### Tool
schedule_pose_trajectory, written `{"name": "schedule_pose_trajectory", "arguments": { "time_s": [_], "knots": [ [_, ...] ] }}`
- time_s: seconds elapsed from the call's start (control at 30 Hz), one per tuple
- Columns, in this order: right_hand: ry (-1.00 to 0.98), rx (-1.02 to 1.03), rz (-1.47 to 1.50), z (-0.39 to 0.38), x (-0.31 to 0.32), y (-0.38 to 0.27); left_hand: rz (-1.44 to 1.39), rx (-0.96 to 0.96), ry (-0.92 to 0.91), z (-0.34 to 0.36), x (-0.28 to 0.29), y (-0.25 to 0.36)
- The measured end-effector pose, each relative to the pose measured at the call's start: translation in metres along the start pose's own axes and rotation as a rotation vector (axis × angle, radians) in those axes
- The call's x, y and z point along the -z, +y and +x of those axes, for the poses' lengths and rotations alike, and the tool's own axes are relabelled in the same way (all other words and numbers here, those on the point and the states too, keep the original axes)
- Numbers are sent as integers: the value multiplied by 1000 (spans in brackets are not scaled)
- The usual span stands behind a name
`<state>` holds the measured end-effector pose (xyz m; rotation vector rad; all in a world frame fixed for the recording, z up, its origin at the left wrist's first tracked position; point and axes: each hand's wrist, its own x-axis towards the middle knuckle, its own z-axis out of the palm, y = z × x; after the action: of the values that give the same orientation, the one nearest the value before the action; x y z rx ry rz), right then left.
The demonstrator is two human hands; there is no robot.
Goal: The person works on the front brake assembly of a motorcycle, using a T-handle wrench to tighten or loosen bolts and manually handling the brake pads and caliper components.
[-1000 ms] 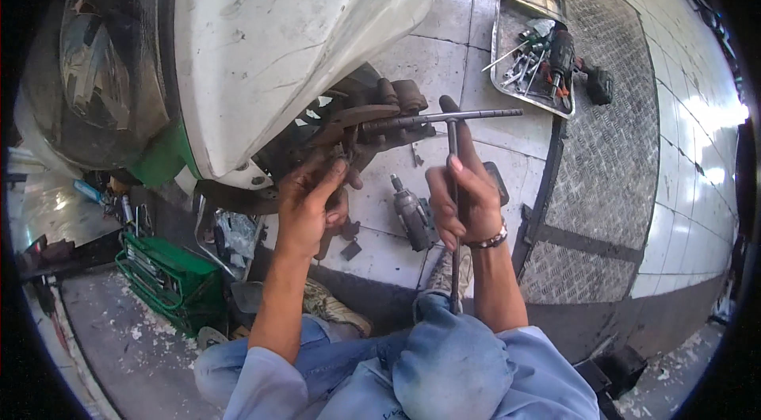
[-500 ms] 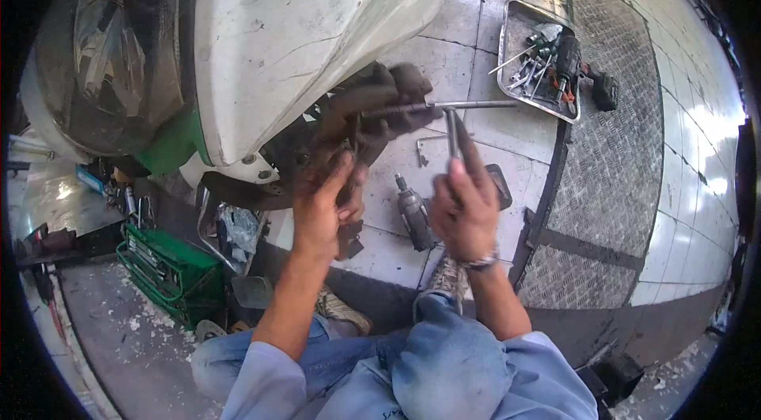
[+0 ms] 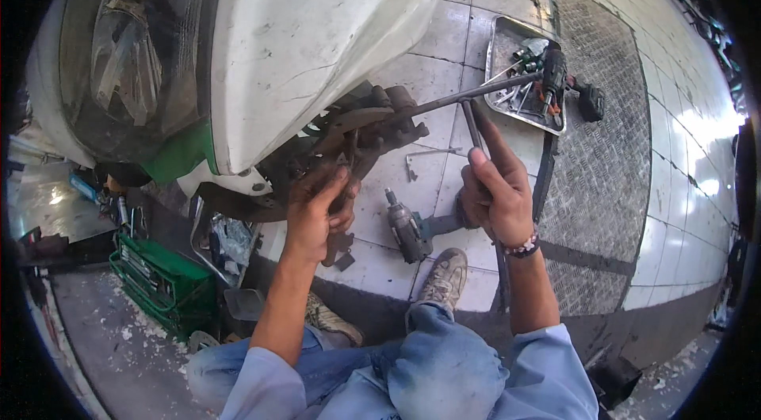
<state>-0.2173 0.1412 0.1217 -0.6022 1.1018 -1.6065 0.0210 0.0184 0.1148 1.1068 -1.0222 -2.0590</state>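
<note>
My right hand (image 3: 501, 196) is closed around the short stem of a T-shaped steel tool (image 3: 473, 128), seemingly a T-handle wrench. Its long bar slants from the tray side down-left to a dark, rusty metal assembly (image 3: 380, 128) below the vehicle's white panel. Beside that assembly, my left hand (image 3: 319, 210) is closed, fingers curled. A thin dark piece stands up from its fingertips; whether it is a tool or part of the assembly I cannot make out. A cordless impact driver (image 3: 408, 231) lies on the tiles between my hands.
A metal tray (image 3: 491, 63) with several hand tools and another power tool (image 3: 555, 75) stands at the upper right, beside a ribbed metal plate (image 3: 602, 143). A bent rod (image 3: 432, 154) lies on the tiles. At the lower left sits an open green toolbox (image 3: 162, 285). The white panel (image 3: 317, 32) overhangs my left hand.
My right hand has moved right and slightly down with the T-shaped tool, whose far right end now points higher. My left hand stays beside the rusty assembly. The whole view has shifted a little.
</note>
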Motion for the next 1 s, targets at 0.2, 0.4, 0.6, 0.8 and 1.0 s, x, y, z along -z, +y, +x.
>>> {"name": "schedule_pose_trajectory", "arguments": {
  "time_s": [0.2,0.4,0.6,0.8,1.0],
  "knots": [
    [31,-147,177,-10,-14,1,10,-19,15,-1,-7,1],
    [66,-112,192,-9,-27,14,23,-44,38,0,-10,-2],
    [83,-56,241,-10,-33,17,34,-83,70,2,-15,-6],
    [116,-29,184,-12,-36,17,6,-95,84,0,-19,-6],
    [139,-22,209,-13,-42,16,-48,-82,108,-2,-24,-7]
  ]
}}
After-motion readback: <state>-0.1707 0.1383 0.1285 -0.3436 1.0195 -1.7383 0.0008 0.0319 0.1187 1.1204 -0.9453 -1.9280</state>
